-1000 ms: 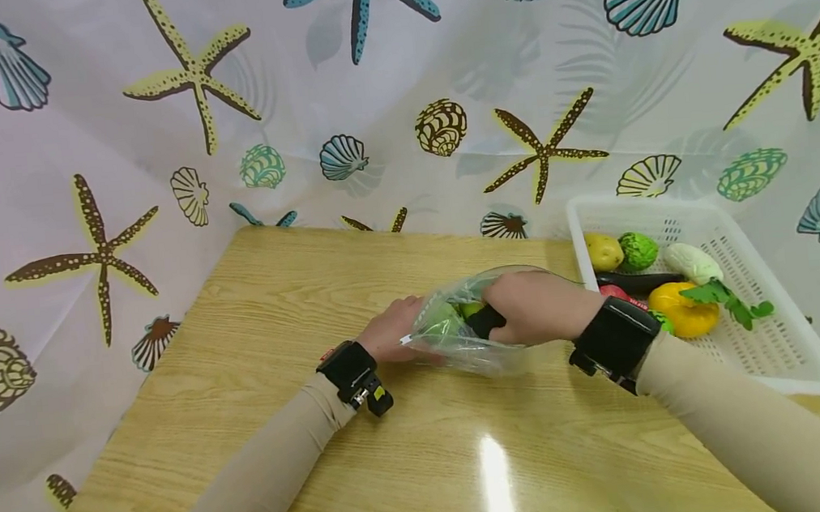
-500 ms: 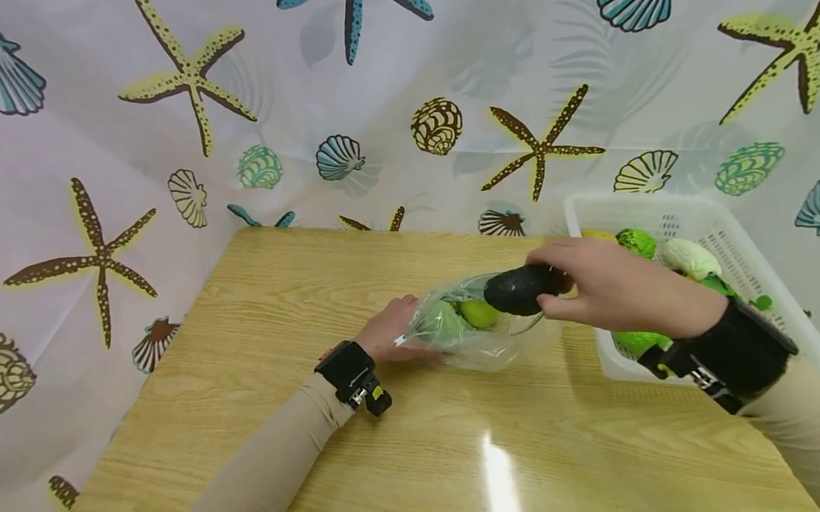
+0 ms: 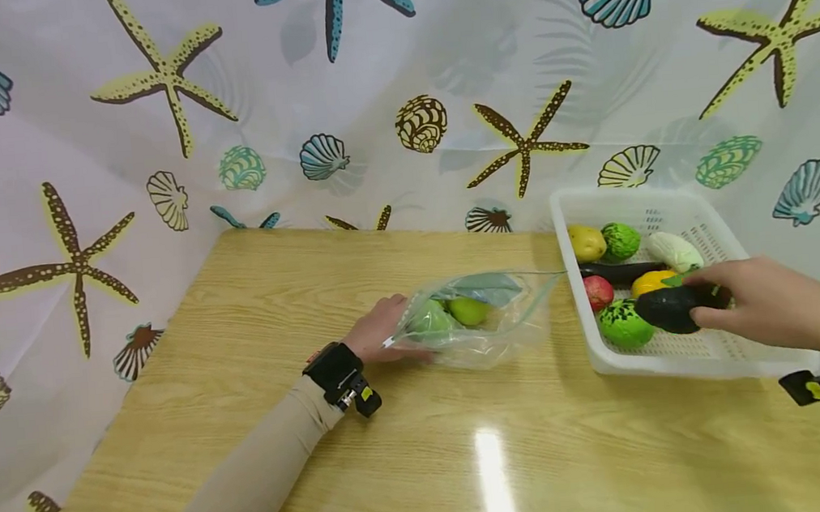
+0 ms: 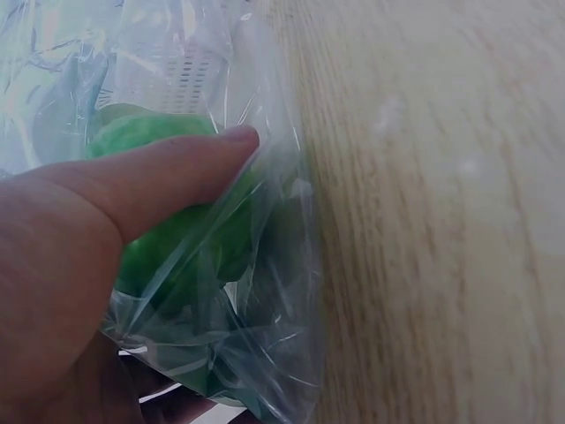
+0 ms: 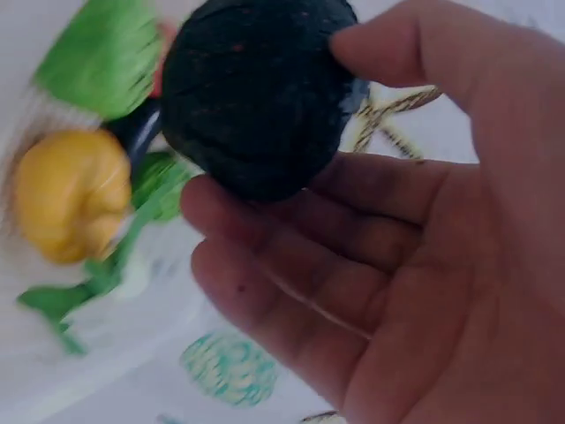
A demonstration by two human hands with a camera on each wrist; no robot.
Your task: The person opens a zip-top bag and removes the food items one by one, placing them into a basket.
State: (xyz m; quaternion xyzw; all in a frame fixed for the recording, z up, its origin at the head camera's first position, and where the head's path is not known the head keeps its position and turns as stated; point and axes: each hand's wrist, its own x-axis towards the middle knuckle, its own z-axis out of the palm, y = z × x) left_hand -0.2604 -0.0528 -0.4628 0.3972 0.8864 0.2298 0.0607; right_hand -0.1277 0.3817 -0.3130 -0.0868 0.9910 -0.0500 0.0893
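My left hand (image 3: 382, 332) holds the left end of a clear zip bag (image 3: 492, 353) lying on the table. In the left wrist view, its thumb (image 4: 190, 172) lies across the plastic over a green item (image 4: 190, 238), fingers underneath. Inside the bag are a pale green item (image 3: 432, 321) and a yellow-green round fruit (image 3: 469, 311). The bag's mouth gapes toward the right. My right hand (image 3: 773, 301) grips a dark avocado (image 3: 671, 309) between thumb and fingers above the basket; the right wrist view shows the avocado (image 5: 256, 97) at the fingertips.
The white perforated basket (image 3: 672, 365) stands at the table's right. It holds a yellow potato-like item (image 3: 587, 242), an eggplant (image 3: 620, 272), a red item (image 3: 599, 293), a yellow pepper (image 3: 648, 284), a pale oblong item (image 3: 676, 251) and green produce (image 3: 626, 323). A patterned curtain hangs behind the table.
My right hand has drawn the avocado out of the bag and carried it right, over the basket. The left hand has stayed on the bag.
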